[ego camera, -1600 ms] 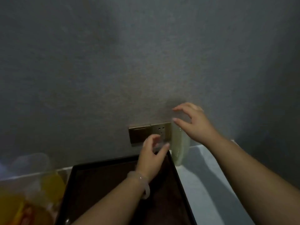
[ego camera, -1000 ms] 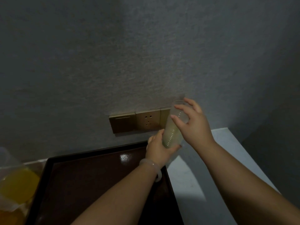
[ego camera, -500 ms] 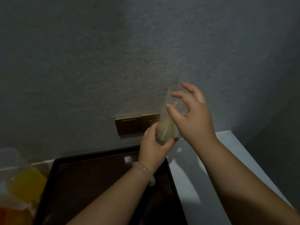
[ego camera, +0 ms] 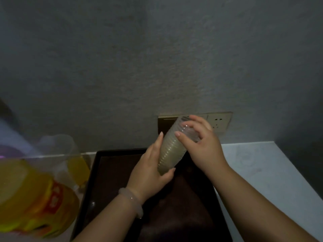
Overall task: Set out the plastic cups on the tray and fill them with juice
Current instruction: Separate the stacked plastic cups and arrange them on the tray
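Observation:
A stack of clear plastic cups is held tilted above the far end of the dark tray. My left hand grips the stack's lower end. My right hand curls its fingers round the top cup at the upper end. A large bottle of orange juice with a red and yellow label lies blurred at the lower left, beside the tray. The tray holds nothing that I can see.
A white counter runs to the right of the tray. A gold socket plate is on the grey wall behind the hands. A clear container and a second yellow shape stand left of the tray.
Both hands have lifted the cup stack off the counter at the tray's far right corner and tilted it over the tray. The view has swung left, bringing the juice bottle in.

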The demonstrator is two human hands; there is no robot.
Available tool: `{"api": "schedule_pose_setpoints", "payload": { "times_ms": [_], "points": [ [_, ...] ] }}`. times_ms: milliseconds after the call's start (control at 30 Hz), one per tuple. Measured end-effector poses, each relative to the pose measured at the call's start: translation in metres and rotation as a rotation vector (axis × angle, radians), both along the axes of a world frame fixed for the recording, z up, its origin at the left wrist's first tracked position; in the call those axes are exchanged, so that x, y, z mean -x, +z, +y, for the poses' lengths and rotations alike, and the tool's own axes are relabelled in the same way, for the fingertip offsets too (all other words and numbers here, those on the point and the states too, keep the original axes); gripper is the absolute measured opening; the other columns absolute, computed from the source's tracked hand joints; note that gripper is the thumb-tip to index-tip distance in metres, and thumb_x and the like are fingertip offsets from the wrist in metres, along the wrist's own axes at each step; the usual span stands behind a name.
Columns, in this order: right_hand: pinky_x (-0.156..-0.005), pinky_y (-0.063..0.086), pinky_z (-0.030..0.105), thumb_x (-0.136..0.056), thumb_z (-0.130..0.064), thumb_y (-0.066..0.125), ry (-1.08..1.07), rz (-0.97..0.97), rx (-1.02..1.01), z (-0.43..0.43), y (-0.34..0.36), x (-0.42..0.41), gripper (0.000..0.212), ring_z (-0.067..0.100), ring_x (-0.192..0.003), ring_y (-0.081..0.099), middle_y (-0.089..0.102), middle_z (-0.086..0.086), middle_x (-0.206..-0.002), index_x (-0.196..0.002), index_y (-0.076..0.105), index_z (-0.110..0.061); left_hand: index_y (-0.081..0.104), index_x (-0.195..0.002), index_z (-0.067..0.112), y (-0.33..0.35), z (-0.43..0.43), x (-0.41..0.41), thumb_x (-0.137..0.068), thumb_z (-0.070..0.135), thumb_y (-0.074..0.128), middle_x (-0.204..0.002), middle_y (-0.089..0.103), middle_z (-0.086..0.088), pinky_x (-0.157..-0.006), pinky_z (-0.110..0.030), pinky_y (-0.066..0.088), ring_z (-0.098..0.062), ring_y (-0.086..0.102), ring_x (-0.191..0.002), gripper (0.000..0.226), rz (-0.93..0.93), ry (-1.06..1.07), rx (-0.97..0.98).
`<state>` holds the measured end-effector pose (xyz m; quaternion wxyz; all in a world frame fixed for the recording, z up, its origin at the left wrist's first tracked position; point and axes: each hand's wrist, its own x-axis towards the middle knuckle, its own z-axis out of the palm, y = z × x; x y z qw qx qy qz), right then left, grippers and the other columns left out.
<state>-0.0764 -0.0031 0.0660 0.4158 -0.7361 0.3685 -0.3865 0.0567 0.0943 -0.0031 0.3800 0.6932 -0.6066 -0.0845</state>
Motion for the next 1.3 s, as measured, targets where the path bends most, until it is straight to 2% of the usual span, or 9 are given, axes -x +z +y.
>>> {"api": "schedule_pose_setpoints", "payload": {
  "times_ms": [167, 267, 400, 567, 733, 933, 1033, 1133, 1300],
  "points": [
    [-0.1, 0.042, 0.017, -0.073, -0.034, 0.08, 0.018, -0.03, -0.065, 0.025, -0.007, -0.012, 0.064, -0.001, -0.124, 0.042, 0.038, -0.013, -0.143, -0.126, 0.047, -0.049, -0.012, -0.139, 0.059, -0.004, 0.024, -0.013, -0.077, 0.037, 0.073, -0.125, 0.017, 0.049, -0.098, -0.033, 0.046, -0.004, 0.041, -0.123, 0.107, 0.007, 0.032, -0.021],
    [-0.111, 0.036, 0.036, -0.066, -0.03, 0.087, 0.026, -0.079, -0.106, 0.042, -0.012, -0.022, 0.108, 0.004, -0.139, 0.028, 0.025, -0.009, -0.154, -0.133, 0.01, -0.069, -0.015, -0.138, 0.056, -0.005, 0.032, -0.017, -0.077, 0.037, 0.073, -0.134, 0.031, 0.027, -0.1, -0.037, 0.045, -0.012, 0.043, -0.126, 0.109, 0.026, 0.051, -0.03],
    [-0.111, 0.035, 0.034, -0.066, -0.025, 0.087, 0.006, -0.041, -0.065, 0.053, -0.011, -0.032, 0.121, 0.007, -0.139, 0.03, 0.027, -0.004, -0.154, -0.131, -0.006, -0.07, -0.015, -0.14, 0.045, -0.004, 0.04, -0.021, -0.078, 0.037, 0.073, -0.145, 0.036, 0.008, -0.103, -0.033, 0.041, -0.014, 0.039, -0.13, 0.108, 0.048, 0.075, -0.052],
    [-0.106, 0.042, 0.034, -0.07, -0.023, 0.084, 0.014, -0.032, -0.009, 0.056, -0.01, -0.038, 0.113, 0.007, -0.127, 0.045, 0.042, -0.003, -0.14, -0.139, 0.005, -0.063, 0.009, -0.148, 0.031, -0.003, 0.042, -0.027, -0.077, 0.031, 0.076, -0.134, 0.032, 0.02, -0.108, -0.021, 0.027, 0.009, 0.026, -0.123, 0.097, 0.026, 0.079, 0.002],
    [-0.104, 0.038, 0.023, -0.071, -0.021, 0.083, 0.01, -0.025, 0.004, 0.059, -0.008, -0.042, 0.109, 0.006, -0.129, 0.042, 0.041, -0.001, -0.142, -0.143, 0.009, -0.056, 0.024, -0.149, 0.024, -0.002, 0.04, -0.033, -0.076, 0.03, 0.076, -0.139, 0.04, 0.013, -0.108, -0.02, 0.028, -0.002, 0.036, -0.13, 0.089, 0.06, 0.102, 0.011],
    [-0.102, 0.046, 0.035, -0.07, -0.024, 0.084, 0.043, -0.034, 0.001, 0.056, -0.009, -0.043, 0.089, 0.005, -0.125, 0.047, 0.043, -0.009, -0.138, -0.13, 0.029, -0.059, -0.001, -0.144, 0.047, -0.002, 0.043, -0.033, -0.077, 0.03, 0.07, -0.131, 0.026, 0.018, -0.1, -0.028, 0.039, -0.012, 0.039, -0.127, 0.099, 0.062, 0.073, 0.058],
    [-0.093, 0.051, 0.031, -0.075, -0.037, 0.078, 0.059, -0.04, -0.039, 0.053, -0.008, -0.041, 0.058, 0.006, -0.114, 0.055, 0.05, -0.012, -0.128, -0.122, 0.046, -0.046, -0.014, -0.143, 0.052, 0.0, 0.044, -0.035, -0.075, 0.042, 0.058, -0.127, 0.03, 0.013, -0.078, -0.028, 0.051, -0.015, 0.05, -0.11, 0.099, -0.017, 0.064, 0.101],
    [-0.09, 0.053, 0.045, -0.089, -0.051, 0.054, 0.097, -0.184, -0.204, 0.051, -0.005, -0.039, 0.02, 0.013, -0.099, 0.061, 0.061, -0.005, -0.108, -0.099, 0.061, -0.036, -0.015, -0.146, 0.046, 0.001, 0.044, -0.037, -0.074, 0.05, 0.052, -0.129, 0.034, 0.004, -0.07, -0.029, 0.052, -0.018, 0.052, -0.104, 0.098, -0.158, 0.046, 0.109],
    [-0.082, 0.055, 0.033, -0.099, -0.029, 0.048, 0.148, -0.205, -0.386, 0.048, 0.0, -0.036, 0.03, 0.005, -0.085, 0.063, 0.066, -0.009, -0.084, -0.075, 0.065, -0.022, -0.016, -0.143, 0.052, 0.001, 0.04, -0.038, -0.075, 0.073, 0.046, -0.113, 0.049, 0.001, -0.072, -0.029, 0.05, -0.015, 0.053, -0.095, 0.094, -0.187, 0.076, 0.064]
  ]
}}
